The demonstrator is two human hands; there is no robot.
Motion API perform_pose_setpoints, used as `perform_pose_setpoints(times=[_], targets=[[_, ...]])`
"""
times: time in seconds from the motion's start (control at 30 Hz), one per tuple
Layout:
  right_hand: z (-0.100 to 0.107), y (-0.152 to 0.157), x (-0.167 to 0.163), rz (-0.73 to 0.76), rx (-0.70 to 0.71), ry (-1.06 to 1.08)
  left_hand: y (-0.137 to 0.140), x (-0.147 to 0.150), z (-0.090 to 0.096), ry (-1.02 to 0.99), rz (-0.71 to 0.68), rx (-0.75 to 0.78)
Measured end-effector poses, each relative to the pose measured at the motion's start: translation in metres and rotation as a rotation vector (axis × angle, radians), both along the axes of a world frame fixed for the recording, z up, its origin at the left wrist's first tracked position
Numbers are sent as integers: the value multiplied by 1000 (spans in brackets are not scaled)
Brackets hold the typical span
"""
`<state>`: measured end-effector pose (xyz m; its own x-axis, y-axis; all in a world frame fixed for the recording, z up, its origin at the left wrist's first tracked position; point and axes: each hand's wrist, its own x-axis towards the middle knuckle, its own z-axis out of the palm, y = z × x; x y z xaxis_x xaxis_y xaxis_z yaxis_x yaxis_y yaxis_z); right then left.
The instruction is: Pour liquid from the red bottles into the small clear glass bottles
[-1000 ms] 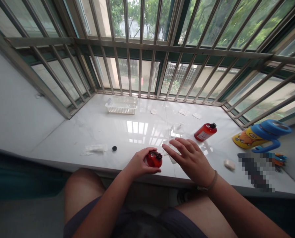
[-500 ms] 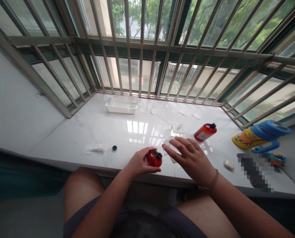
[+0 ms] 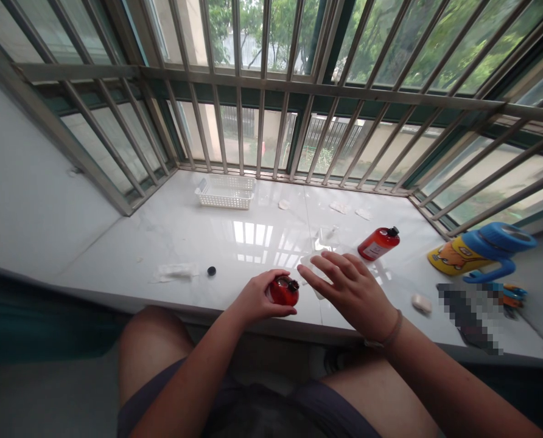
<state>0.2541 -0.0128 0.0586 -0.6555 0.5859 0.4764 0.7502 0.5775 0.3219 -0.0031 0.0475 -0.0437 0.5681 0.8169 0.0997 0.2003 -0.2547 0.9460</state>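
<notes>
My left hand (image 3: 252, 299) is wrapped round a red bottle (image 3: 284, 292) with a dark neck, near the front edge of the white counter. To the right of it, my right hand (image 3: 351, 289) hovers with its fingers stretched out, holding nothing that I can see. Partly hidden behind those fingers lies a clear plastic piece (image 3: 318, 260). A small black cap (image 3: 212, 271) rests on the counter left of the held bottle. Beyond my right hand, a second red bottle (image 3: 378, 244) with a black cap lies at a slant in the picture.
A white mesh basket (image 3: 226, 193) is by the barred window. Crumpled white pieces (image 3: 338, 208) are scattered at the back, and a clear wrapper (image 3: 175, 272) is at left. On the right are a blue-and-yellow flask (image 3: 479, 248), a pale lump (image 3: 421, 303) and a blurred-out dark object (image 3: 467, 316).
Almost nothing differs. The whole view has shifted very slightly, while both hands and the held bottle keep the same pose.
</notes>
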Motion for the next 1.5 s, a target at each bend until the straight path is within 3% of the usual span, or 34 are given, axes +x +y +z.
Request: perform_pose_setpoints(times=[1.5], targets=[[24, 5, -15, 67, 85, -109, 1, -2, -2, -49, -3, -14]])
